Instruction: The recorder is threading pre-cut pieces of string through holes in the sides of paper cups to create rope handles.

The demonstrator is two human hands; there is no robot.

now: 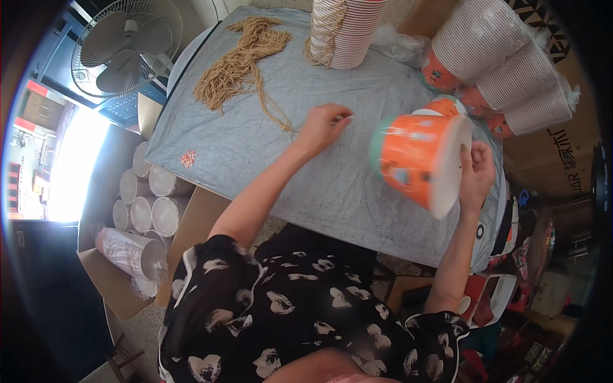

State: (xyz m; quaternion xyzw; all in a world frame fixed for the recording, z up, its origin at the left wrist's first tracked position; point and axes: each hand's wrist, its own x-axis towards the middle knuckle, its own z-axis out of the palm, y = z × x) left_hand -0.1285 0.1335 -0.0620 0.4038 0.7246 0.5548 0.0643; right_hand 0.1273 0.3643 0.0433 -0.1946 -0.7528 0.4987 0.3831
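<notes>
My right hand (477,173), at the right of the table, grips an orange paper bucket (412,156) with a green end. The bucket is tilted on its side, its white round end toward my palm, and slightly blurred. Over the middle of the table, my left hand (324,129) has its fingers pinched together; whatever they hold is too small to make out. A bundle of tan cord (239,67) lies at the far left, and loose strands trail toward my left wrist. Behind the held bucket, another orange bucket (442,106) is partly hidden.
A tall stack of white-rimmed buckets (351,32) with cord on its side stands at the back. Plastic-wrapped bucket stacks (479,48) lean at the far right. Small orange-white bits (188,158) lie near the table's left edge. A carton (118,287) of wrapped stacks and a fan (124,51) stand left.
</notes>
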